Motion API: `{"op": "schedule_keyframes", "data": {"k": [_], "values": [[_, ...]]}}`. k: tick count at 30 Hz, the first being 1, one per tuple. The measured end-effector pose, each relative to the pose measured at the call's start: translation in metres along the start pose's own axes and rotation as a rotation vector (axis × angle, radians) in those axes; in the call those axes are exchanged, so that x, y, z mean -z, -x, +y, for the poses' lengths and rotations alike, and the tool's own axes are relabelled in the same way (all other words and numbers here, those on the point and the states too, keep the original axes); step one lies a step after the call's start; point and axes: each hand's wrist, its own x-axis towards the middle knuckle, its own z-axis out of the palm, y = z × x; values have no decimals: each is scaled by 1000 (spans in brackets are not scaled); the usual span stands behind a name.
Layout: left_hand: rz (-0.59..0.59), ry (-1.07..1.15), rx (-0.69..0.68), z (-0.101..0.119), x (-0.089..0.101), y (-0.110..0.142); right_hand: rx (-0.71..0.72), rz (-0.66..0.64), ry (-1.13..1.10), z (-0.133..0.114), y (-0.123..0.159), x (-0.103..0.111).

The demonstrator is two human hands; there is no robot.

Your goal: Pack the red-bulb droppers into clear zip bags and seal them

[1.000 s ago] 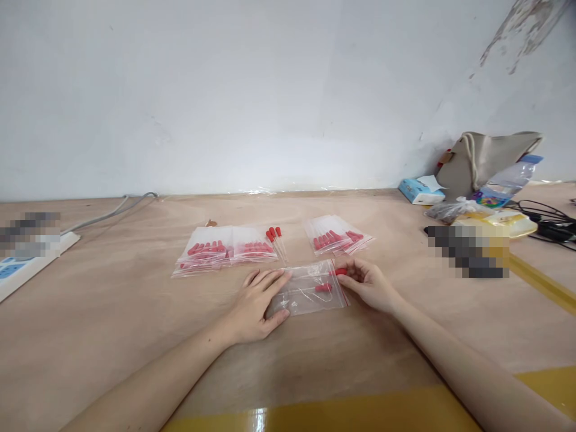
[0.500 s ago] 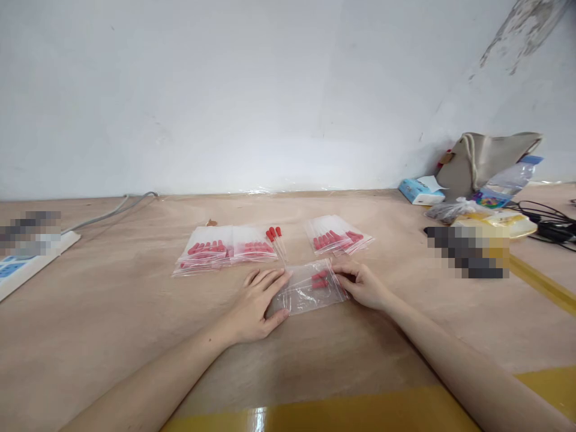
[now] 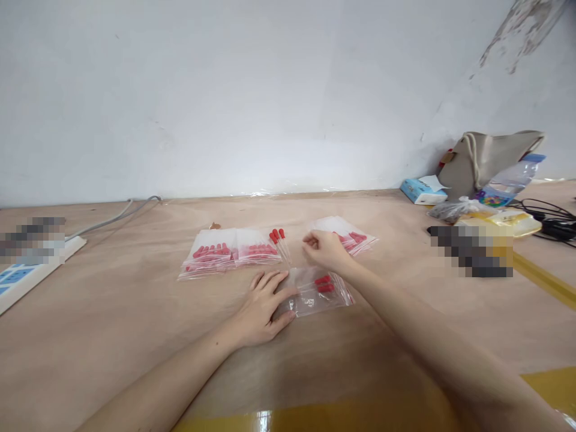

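My left hand (image 3: 265,309) lies spread on the left edge of a clear zip bag (image 3: 310,303), its fingers stretched flat on the plastic. In the bag are two droppers with red bulbs (image 3: 324,288), pointing right. Three loose droppers (image 3: 279,240) with red bulbs and thin clear tubes lie just beyond the bag, bulbs away from me. My right hand (image 3: 326,249) hovers to the right of them, fingers loosely curled and a little apart. Nothing shows in it, and it partly covers a stack of filled bags (image 3: 355,240) behind.
More stacked bags of red-bulbed droppers (image 3: 209,255) lie at the left. A power strip (image 3: 45,267) stands at the far left. A tissue pack (image 3: 423,191), a grey bag (image 3: 490,159), a plastic bottle (image 3: 508,183) and black cables (image 3: 555,225) crowd the right side.
My right hand has let go of the zip bag's right end and moved up and left, towards the three loose droppers. The left hand stays on the bag.
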Motion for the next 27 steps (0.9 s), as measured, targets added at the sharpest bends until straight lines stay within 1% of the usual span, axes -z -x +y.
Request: {"op": "schedule_keyframes", "data": {"k": [3, 6, 9, 12, 14, 16, 18, 20, 22, 24, 25, 27], "values": [[-1, 0, -1, 1, 0, -1, -101, -35, 25, -13, -32, -30], [-4, -5, 2, 2, 0, 0, -158, -95, 40, -15, -57, -49], [-2, -14, 4, 2, -1, 1, -181, -142, 52, -14, -71, -56], [-1, -16, 6, 2, -2, 1, -181, -148, 47, -16, -78, -55], [0, -16, 7, 2, -2, 2, -166, -132, 30, -17, -78, -48], [-4, -16, 7, 1, -2, 1, -131, -101, 1, -15, -73, -33], [-6, -18, 9, 1, -2, 1, -77, -68, -41, -7, -60, -11], [-7, -21, 9, 1, -2, 1, -18, -45, -123, 8, -39, 15], [-8, -24, 9, 0, -2, 1, 49, 6, -425, 28, -14, 38], [-18, -25, 12, 0, -1, 1, 24, 54, -630, 50, 12, 55], [-23, -25, 15, 1, -1, 1, 1, 102, -716, 60, 23, 60], [-31, -26, 17, 1, 0, 0, -72, 224, -803, 77, 41, 62]]}}
